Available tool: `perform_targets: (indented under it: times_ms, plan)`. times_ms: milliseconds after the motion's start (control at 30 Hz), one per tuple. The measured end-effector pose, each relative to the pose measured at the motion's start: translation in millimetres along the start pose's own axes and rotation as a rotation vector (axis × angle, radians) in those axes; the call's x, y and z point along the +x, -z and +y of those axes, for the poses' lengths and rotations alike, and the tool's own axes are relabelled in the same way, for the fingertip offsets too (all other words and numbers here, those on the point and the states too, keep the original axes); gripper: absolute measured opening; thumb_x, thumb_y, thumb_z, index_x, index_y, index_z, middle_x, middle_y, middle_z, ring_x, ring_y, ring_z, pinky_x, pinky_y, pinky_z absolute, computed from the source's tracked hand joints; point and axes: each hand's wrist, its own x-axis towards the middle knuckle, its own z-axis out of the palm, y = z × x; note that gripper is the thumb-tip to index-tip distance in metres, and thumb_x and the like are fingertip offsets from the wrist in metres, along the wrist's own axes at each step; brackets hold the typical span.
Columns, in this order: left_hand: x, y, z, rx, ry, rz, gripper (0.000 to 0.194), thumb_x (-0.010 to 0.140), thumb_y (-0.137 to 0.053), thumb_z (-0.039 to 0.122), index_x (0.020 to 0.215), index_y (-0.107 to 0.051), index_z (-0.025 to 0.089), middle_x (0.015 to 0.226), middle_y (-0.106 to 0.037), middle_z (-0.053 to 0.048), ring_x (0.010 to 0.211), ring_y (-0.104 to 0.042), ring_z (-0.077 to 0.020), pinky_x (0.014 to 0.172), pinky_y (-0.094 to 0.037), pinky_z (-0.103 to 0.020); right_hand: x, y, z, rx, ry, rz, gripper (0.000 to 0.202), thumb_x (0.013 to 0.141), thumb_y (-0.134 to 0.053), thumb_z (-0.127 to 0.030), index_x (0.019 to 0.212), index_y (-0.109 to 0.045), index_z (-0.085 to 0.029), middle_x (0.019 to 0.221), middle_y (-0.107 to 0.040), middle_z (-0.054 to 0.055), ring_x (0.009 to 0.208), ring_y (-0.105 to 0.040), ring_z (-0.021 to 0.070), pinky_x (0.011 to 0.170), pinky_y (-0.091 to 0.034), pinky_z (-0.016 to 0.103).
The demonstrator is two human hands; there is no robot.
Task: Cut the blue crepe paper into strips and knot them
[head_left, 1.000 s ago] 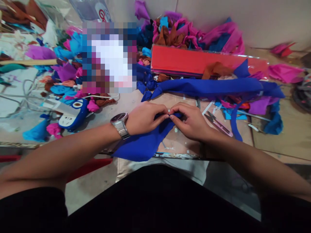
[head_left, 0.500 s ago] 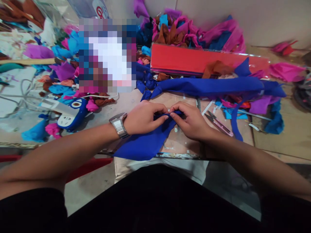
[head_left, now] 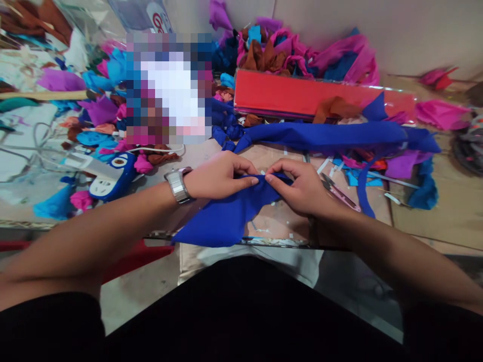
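Observation:
A piece of blue fabric (head_left: pixel 222 218) hangs from both hands, its lower corner spread over the front edge of the table. My left hand (head_left: pixel 222 173), with a metal watch (head_left: pixel 178 186) on the wrist, pinches the fabric's upper edge between thumb and fingers. Close beside it, my right hand (head_left: pixel 296 186) pinches the same edge a short way to the right. Between the two thumbs the cloth is gathered in small folds. Pink-handled thread snips (head_left: pixel 341 193) lie just right of my right hand.
A long blue fabric strip (head_left: pixel 324 136) lies behind the hands, before a red flat package (head_left: pixel 279 93). Colourful fabric scraps (head_left: pixel 100 108) heap at the left and back. A blue-and-white power socket (head_left: pixel 112 178) with a cable stands left. A pixelated patch hides part of the table.
My hands have moved slightly apart along the fabric's edge, the left one shifting a little left. The cloth between them now lies flatter.

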Motion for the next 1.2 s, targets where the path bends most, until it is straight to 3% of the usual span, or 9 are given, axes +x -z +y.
perform_targets:
  times_ms: [133,267,500,667,733,933,1033,1133,1200]
  plan:
    - [2.6,13.7,-5.4,-0.095,0.078,-0.239,0.029,0.095,-0.065,0.041,0.099,-0.080,0.017,0.075,-0.073,-0.001,0.059,-0.058,-0.0097,0.054,-0.040,-0.020,-0.8,1.7,-2.3,0.064,-0.081,-0.049,0.014,0.095,-0.069,-0.029,0.090,-0.075,-0.017,0.082,-0.075,0.002,0.074,-0.065,0.0165,0.070,-0.047,0.028]
    - [2.1,27.2,-9.7,-0.222,0.116,-0.480,0.026,0.095,-0.065,0.039,0.103,-0.080,0.019,0.078,-0.075,-0.002,0.057,-0.062,-0.0111,0.052,-0.043,-0.019,-0.9,3.0,-8.4,0.082,-0.134,-0.084,0.014,0.095,-0.068,-0.028,0.088,-0.074,-0.017,0.083,-0.074,0.002,0.076,-0.065,0.0166,0.070,-0.046,0.028]
    - [-1.1,47.5,-13.2,-0.041,0.082,-0.562,0.020,0.093,-0.067,0.032,0.103,-0.081,0.022,0.078,-0.077,-0.001,0.056,-0.063,-0.0116,0.052,-0.042,-0.019,-1.5,-1.0,-10.1,0.116,-0.161,-0.107,0.016,0.094,-0.070,-0.031,0.088,-0.075,-0.017,0.085,-0.076,0.002,0.078,-0.065,0.0168,0.075,-0.047,0.030]
    - [-6.0,48.1,-8.8,-0.037,0.029,-0.626,0.018,0.088,-0.070,0.025,0.104,-0.078,0.022,0.095,-0.080,-0.003,0.080,-0.073,-0.0161,0.069,-0.052,-0.020,-1.1,-2.3,-6.9,0.099,-0.168,-0.061,0.018,0.096,-0.069,-0.034,0.091,-0.075,-0.017,0.088,-0.077,0.003,0.079,-0.067,0.0178,0.075,-0.049,0.030]
    - [-8.5,48.2,-6.4,-0.012,0.031,-0.648,0.020,0.085,-0.071,0.022,0.104,-0.077,0.021,0.095,-0.081,-0.002,0.080,-0.073,-0.0161,0.070,-0.051,-0.021,-0.7,-2.2,-6.0,0.091,-0.174,-0.041,0.018,0.095,-0.069,-0.033,0.092,-0.076,-0.017,0.087,-0.077,0.003,0.079,-0.068,0.0183,0.075,-0.050,0.031]
    - [-11.8,54.2,-0.5,0.280,0.042,-0.521,0.033,0.080,-0.062,0.016,0.109,-0.077,0.021,0.084,-0.078,0.000,0.067,-0.066,-0.0145,0.063,-0.043,-0.024,-1.6,-3.7,-3.4,0.060,-0.168,-0.026,0.017,0.096,-0.069,-0.033,0.092,-0.076,-0.018,0.086,-0.076,0.003,0.079,-0.068,0.0186,0.074,-0.050,0.030]
    - [-9.6,49.2,1.5,0.413,-0.019,-0.366,0.027,0.086,-0.065,0.028,0.109,-0.077,0.019,0.085,-0.077,-0.002,0.068,-0.065,-0.0156,0.065,-0.041,-0.026,-2.0,-4.5,-2.5,0.051,-0.169,-0.012,0.017,0.097,-0.068,-0.033,0.093,-0.076,-0.018,0.086,-0.076,0.002,0.078,-0.068,0.0178,0.072,-0.049,0.029]
    - [-5.7,35.0,1.9,0.354,-0.063,-0.217,0.040,0.094,-0.065,0.048,0.121,-0.075,0.020,0.107,-0.079,-0.005,0.087,-0.071,-0.0178,0.076,-0.045,-0.026,-2.6,-5.1,-2.6,0.026,-0.163,-0.012,0.017,0.098,-0.067,-0.033,0.094,-0.075,-0.019,0.086,-0.076,0.002,0.078,-0.067,0.0177,0.072,-0.048,0.029]
    - [-3.0,23.4,0.7,0.300,-0.066,-0.141,0.047,0.096,-0.063,0.057,0.122,-0.076,0.019,0.111,-0.080,-0.006,0.091,-0.072,-0.0185,0.079,-0.046,-0.026,-3.4,-5.7,-2.9,0.010,-0.155,-0.022,0.017,0.098,-0.066,-0.033,0.094,-0.075,-0.018,0.086,-0.075,0.002,0.078,-0.067,0.0178,0.073,-0.049,0.029]
